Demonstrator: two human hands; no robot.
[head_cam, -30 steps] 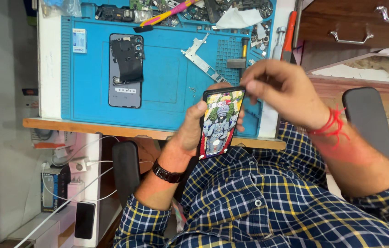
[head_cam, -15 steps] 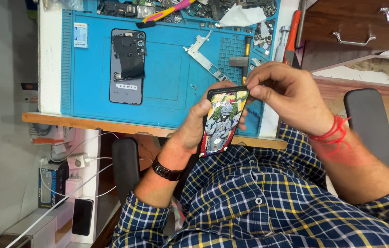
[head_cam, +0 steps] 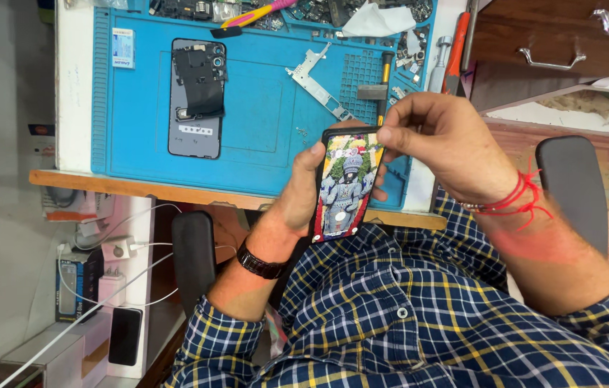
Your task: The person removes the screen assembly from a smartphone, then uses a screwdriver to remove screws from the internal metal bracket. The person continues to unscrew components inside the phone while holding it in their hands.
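Head view: left hand (head_cam: 303,195) wraps around a phone (head_cam: 345,185), fingers clenched on its edges, screen lit, held above the near edge of the blue mat (head_cam: 261,122). Right hand (head_cam: 442,144) pinches the phone's top corner with fingertips. An opened phone (head_cam: 197,98) lies on the mat, well apart. Metal bracket (head_cam: 317,80) beside it.

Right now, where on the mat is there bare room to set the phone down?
Free: the mat between the opened phone and the metal bracket, and the strip below the opened phone. Crowded: the top edge with parts and tissue, and around the hammer.
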